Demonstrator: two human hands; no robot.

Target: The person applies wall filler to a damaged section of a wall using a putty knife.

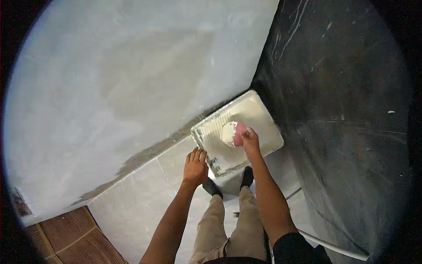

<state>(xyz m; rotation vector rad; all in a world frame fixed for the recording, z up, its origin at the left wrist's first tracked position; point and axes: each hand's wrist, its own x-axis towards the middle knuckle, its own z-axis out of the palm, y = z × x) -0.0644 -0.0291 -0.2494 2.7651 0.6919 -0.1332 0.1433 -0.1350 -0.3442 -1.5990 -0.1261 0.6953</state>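
A cream-coated paint tray with a ribbed slope lies in the corner on the floor. My right hand is over it, closed on a pink flat tool whose front half is covered in cream paint. That front part lies over the tray's ribbed area. My left hand is beside the tray's near left edge, fingers stretched forward and fingertips right at the rim. Nothing shows in the left hand.
A pale wall with a large damp-looking patch rises ahead. To the right is a dark, white-streaked surface. Light floor tiles surround my feet. A brown panel lies lower left, and a white pipe lower right.
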